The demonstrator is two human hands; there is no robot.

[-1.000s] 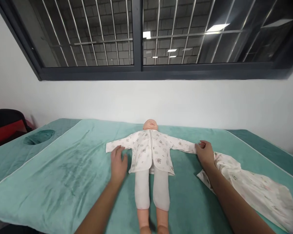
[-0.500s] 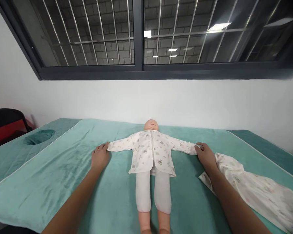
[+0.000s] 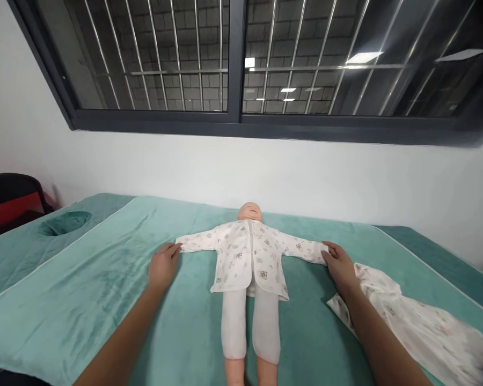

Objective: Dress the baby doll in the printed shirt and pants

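Observation:
A baby doll (image 3: 250, 211) lies on its back with its head toward the wall and its arms spread wide. It wears a white printed jacket (image 3: 235, 262), its front edges meeting down the middle, and its legs are wrapped in white material down to the shins. My left hand (image 3: 163, 265) pinches the cuff of the sleeve on the left. At the other side, my right hand (image 3: 340, 266) grips the opposite cuff between thumb and fingers. Both sleeves stretch out nearly straight, and the doll's hands are hidden.
A crumpled white printed garment (image 3: 422, 316) lies right of my right forearm. Teal sheets (image 3: 84, 289) cover the bed, which has a round face hole (image 3: 66, 223) at the left. A black and red chair (image 3: 14, 201) stands far left. Behind is a white wall (image 3: 177, 166) under a barred window.
My view has tilted slightly. My left fingers have closed more on the left cuff, and my right fingers have shifted slightly on theirs. The doll lies in the same pose.

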